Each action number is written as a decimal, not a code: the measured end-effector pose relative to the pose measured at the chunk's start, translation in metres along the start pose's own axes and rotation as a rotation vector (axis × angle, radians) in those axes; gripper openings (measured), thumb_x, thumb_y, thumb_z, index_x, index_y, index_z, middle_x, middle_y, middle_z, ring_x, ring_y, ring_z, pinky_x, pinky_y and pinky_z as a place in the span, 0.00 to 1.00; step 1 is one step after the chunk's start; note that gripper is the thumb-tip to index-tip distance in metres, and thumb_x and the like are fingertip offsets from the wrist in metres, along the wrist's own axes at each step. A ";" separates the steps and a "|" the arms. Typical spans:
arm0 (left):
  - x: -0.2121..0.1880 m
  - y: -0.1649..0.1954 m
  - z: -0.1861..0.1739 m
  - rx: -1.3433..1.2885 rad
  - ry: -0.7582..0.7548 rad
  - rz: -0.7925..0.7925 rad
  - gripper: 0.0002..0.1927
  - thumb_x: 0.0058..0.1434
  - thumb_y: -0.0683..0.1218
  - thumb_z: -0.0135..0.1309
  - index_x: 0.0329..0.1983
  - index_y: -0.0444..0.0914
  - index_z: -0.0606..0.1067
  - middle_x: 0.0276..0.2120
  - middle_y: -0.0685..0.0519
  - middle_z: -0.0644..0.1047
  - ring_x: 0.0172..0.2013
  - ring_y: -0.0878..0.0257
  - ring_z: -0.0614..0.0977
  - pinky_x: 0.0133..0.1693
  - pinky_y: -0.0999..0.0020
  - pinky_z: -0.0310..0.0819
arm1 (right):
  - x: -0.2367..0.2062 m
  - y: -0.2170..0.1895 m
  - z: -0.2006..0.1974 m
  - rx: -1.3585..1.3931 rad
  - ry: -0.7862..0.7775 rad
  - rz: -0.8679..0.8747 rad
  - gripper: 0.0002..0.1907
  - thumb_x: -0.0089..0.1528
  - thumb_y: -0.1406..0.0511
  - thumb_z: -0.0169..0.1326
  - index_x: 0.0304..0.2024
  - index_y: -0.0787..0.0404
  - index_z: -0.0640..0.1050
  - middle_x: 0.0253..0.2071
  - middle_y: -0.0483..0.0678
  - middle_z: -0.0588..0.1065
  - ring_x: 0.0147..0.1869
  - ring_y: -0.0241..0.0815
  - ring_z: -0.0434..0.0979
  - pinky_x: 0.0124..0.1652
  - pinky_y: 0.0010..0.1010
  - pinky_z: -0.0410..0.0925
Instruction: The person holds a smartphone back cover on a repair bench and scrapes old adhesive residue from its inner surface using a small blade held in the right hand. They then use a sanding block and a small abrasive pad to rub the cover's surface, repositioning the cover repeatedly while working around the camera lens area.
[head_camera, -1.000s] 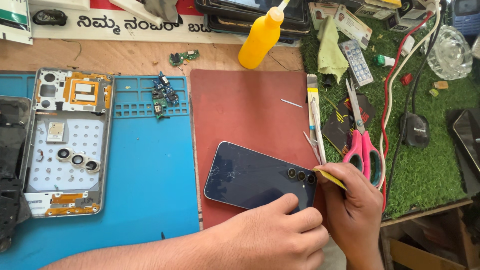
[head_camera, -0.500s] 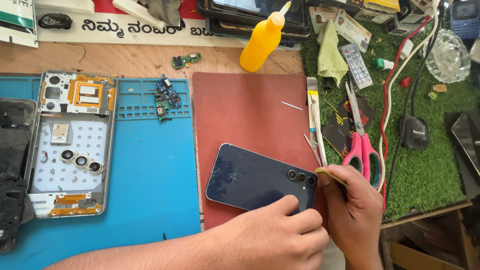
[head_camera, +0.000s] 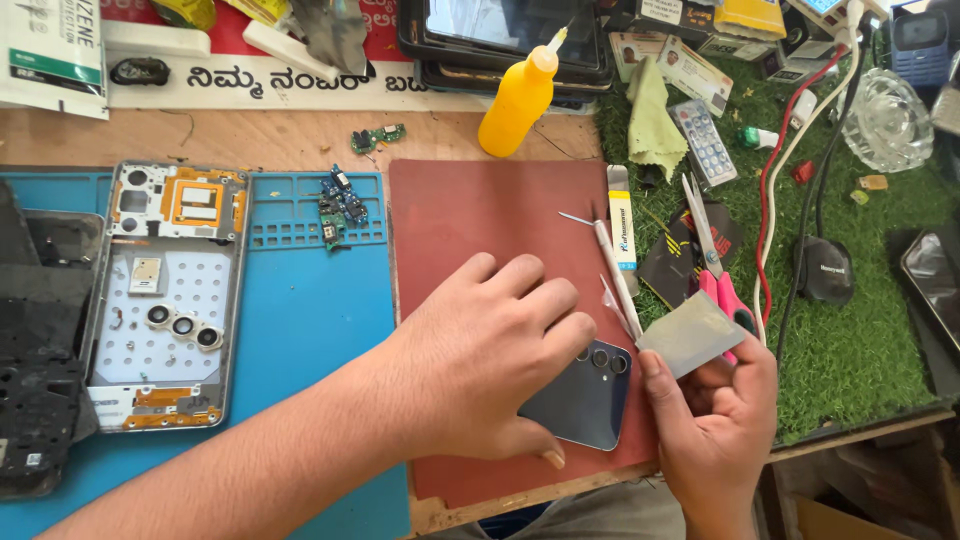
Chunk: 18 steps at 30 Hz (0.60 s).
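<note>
1. Pressing my left hand flat over the dark blue phone, I keep it pinned to the red-brown work mat; the fingers are spread and lie on the glass, not curled round anything, which I judge is to stop the phone sliding.

2. My right hand pinches a thin grey plastic card between thumb and fingers, its corner held close to the phone's camera end, near the right edge of the mat.

3. The phone lies back-up near the front edge of the mat, tilted a little. Only its right end shows past my left hand: a glossy navy back with three round camera lenses in a row and a rounded corner. I cannot tell whether the back is lifted at any seam.

4. Just beyond the card lie a slim white prying tool and pink-handled scissors, within reach.

5. Farther off stands a yellow squeeze bottle at the top of the mat.

6. To my left, on the blue silicone mat, rest a stripped phone frame and some small circuit boards.
</note>
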<state>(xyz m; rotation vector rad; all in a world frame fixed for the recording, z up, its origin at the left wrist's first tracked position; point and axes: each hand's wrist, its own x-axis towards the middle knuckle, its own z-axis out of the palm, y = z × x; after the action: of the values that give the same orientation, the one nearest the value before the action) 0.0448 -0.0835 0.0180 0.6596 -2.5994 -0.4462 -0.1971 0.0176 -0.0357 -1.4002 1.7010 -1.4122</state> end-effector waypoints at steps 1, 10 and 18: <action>0.001 0.000 -0.002 0.001 -0.025 0.003 0.43 0.30 0.68 0.71 0.42 0.37 0.73 0.37 0.49 0.74 0.43 0.51 0.75 0.40 0.54 0.67 | 0.001 -0.002 0.000 0.010 -0.003 -0.006 0.29 0.63 0.73 0.59 0.63 0.68 0.62 0.50 0.51 0.79 0.52 0.33 0.80 0.50 0.23 0.72; 0.004 0.005 -0.004 -0.014 0.002 -0.070 0.42 0.36 0.64 0.70 0.49 0.37 0.71 0.39 0.49 0.76 0.43 0.50 0.77 0.40 0.53 0.68 | -0.003 -0.003 -0.004 -0.097 0.064 -0.046 0.24 0.64 0.72 0.60 0.61 0.71 0.68 0.46 0.51 0.80 0.49 0.32 0.79 0.48 0.22 0.71; 0.004 0.011 0.000 0.095 0.103 -0.174 0.42 0.39 0.66 0.68 0.50 0.37 0.71 0.37 0.47 0.75 0.39 0.50 0.76 0.36 0.53 0.65 | 0.005 -0.048 0.005 -0.160 0.181 0.017 0.32 0.65 0.69 0.61 0.70 0.69 0.66 0.34 0.46 0.76 0.33 0.25 0.70 0.34 0.17 0.64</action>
<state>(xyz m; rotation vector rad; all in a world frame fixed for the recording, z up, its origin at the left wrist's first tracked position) 0.0381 -0.0765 0.0238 0.9214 -2.4888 -0.3328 -0.1762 0.0145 0.0080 -1.3715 1.9746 -1.4592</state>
